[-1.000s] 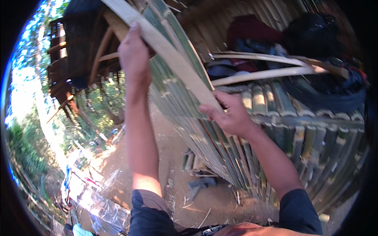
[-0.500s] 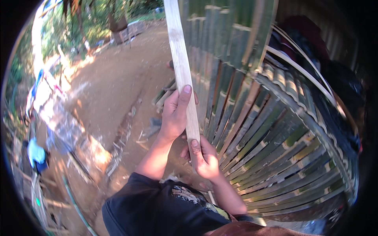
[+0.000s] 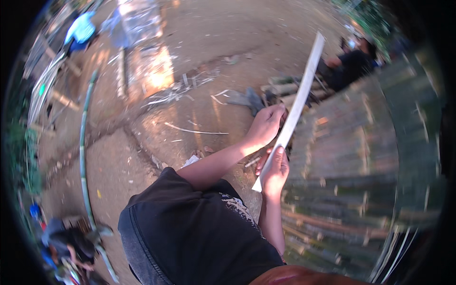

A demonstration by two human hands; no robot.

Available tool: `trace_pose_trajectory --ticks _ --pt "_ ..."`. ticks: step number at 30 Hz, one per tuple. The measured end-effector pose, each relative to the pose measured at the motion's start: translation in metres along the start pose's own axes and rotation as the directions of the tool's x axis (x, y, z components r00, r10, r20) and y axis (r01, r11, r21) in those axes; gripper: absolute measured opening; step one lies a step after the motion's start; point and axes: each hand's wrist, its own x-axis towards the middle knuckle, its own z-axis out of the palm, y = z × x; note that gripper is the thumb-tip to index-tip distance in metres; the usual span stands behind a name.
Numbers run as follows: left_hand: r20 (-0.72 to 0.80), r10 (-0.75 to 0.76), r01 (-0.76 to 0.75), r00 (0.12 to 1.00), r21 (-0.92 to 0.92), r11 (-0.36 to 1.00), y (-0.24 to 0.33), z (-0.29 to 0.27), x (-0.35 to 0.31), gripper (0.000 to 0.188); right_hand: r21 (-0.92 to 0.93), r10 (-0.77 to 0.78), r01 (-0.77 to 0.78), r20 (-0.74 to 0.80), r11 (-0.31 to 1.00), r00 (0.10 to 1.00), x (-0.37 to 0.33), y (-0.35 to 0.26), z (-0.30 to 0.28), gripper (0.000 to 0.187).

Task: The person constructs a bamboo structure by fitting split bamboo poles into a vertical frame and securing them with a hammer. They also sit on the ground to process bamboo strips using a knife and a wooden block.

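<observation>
One long pale strip (image 3: 304,90), apparently split bamboo or wood, slanted in front of the wearer, its lower end near the dark shirt (image 3: 194,228) and its upper end pointing away and to the right. Thin and flat for its length, it looked light, stiff edgewise and probably springy across its face. The surface seemed dry, so slipping was a small worry, though an edge might have splintered. A hold at one end alone would likely have let the far end sway; two spaced holds across the flat faces looked steadier.

The right hand (image 3: 275,173) grasped it close to the lower end, thumb on the near face, fingers partly hidden behind. The left hand (image 3: 267,124) was curled just beside the strip's left edge, higher up; whether its fingers gripped anything could not be told.

To the right, a broad bamboo-slat panel (image 3: 342,142), blurred, crowded that side and limited any swing. Beyond the hands, cut bamboo pieces (image 3: 282,89) and a grey cloth-like item (image 3: 249,100) lay on the dirt ground (image 3: 204,28), near a person in dark clothes (image 3: 351,64). A long green pole (image 3: 83,142) lay well apart to the left.
</observation>
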Motion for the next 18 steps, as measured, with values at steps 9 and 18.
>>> trace_pose_trajectory --ticks 9,18 --pt "-0.288 -0.576 0.457 0.765 -0.388 0.800 -0.060 -0.299 0.064 0.025 -0.243 0.473 -0.449 0.048 0.860 0.880 0.197 0.149 0.055 0.041" --pt "-0.457 -0.672 0.447 0.583 -0.510 0.735 -0.071 -0.420 0.162 0.027 -0.464 0.603 -0.532 0.006 0.708 0.798 0.348 0.192 0.130 0.043"
